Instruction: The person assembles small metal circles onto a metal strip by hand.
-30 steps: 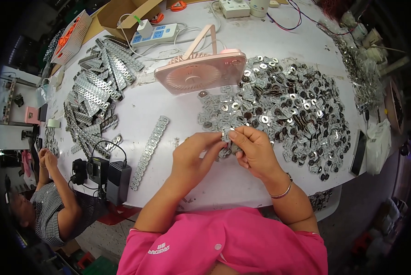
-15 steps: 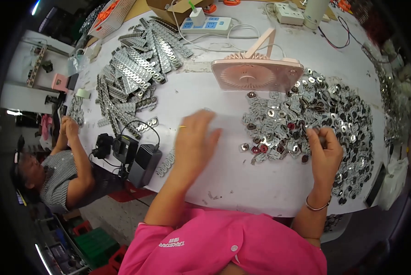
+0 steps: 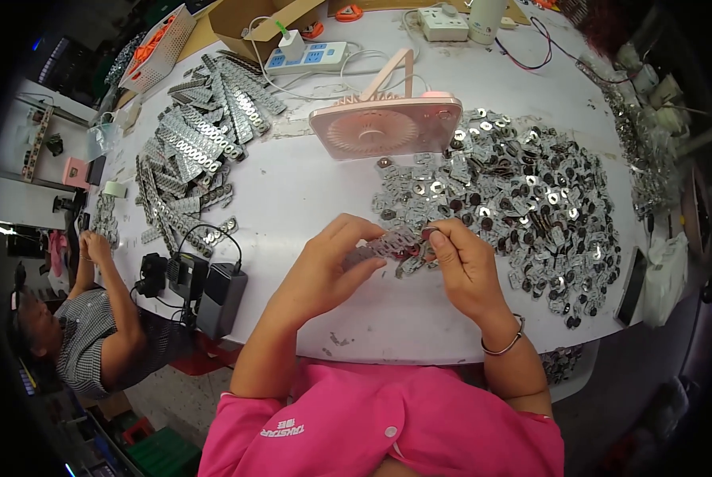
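Well, the largest thing I have on my feed is the smooth white table [image 3: 284, 187], its near edge curving, with the pink fan [image 3: 384, 129] standing on it as my landmark. Well to the left of the fan, a person [image 3: 98, 338] in a checked, woven shirt sits with both hands raised together. To the right of the fan and nearer me spreads a loose heap [image 3: 543, 203] of small flat parts, pale grey and glinting, with dark discs and shiny ring shapes mixed in. Left of the fan I see a criss-crossed pile of long metal strips [image 3: 193, 147], flat, ridged and dotted with rows of round holes.

The fan itself is a smooth plastic slab with rounded corners, a round ribbed grille and a bent loop handle behind. Beyond it to the left are a brown cardboard box [image 3: 280, 20] and a white basket [image 3: 173, 49] with perforated walls.

The two hands are close together, just on my side of the fan. The left hand [image 3: 320, 270] is closed on a ridged grey strip [image 3: 386, 245], thumb against fingers. The right hand [image 3: 463, 266] pinches a small dark disc [image 3: 428, 233] by the strip's right end; whether they touch, I can't tell. A slim, shiny metal bracelet [image 3: 505, 343] circles the right wrist.
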Motion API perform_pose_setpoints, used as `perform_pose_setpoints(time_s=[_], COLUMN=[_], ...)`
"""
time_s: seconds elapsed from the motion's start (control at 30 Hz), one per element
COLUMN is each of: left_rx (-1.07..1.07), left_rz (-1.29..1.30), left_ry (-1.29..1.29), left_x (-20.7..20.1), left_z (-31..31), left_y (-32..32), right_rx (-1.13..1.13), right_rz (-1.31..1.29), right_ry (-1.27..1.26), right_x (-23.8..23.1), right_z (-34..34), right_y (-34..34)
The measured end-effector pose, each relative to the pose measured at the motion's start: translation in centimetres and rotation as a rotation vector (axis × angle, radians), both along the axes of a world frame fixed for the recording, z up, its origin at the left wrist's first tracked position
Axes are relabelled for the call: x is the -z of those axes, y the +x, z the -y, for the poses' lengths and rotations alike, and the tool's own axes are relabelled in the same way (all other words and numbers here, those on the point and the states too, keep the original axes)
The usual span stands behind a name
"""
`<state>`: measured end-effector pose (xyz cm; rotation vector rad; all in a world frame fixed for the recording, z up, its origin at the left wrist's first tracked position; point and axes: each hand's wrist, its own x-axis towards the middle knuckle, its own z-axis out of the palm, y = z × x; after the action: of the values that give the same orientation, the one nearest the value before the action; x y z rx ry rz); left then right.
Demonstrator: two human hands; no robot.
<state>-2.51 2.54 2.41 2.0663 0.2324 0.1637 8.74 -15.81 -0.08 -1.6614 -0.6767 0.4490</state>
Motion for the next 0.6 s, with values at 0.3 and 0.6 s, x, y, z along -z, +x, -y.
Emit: perform_pose_setpoints(time_s=[0.3,0.6], left_rx=[0.149,0.286], left_rz=[-0.078,-0.194], left_ry=[-0.068,0.111], left_x=[-0.8,-1.3], left_z=[0.8,-0.2], left_y=[1.0,0.4], right_rx=[-0.163,-0.353], right_rz=[0.039,0.010], right_ry=[0.005,-0.016], right_x=[-0.8,-0.6], right_z=[1.5,1.1], right_y=[1.0,0.6])
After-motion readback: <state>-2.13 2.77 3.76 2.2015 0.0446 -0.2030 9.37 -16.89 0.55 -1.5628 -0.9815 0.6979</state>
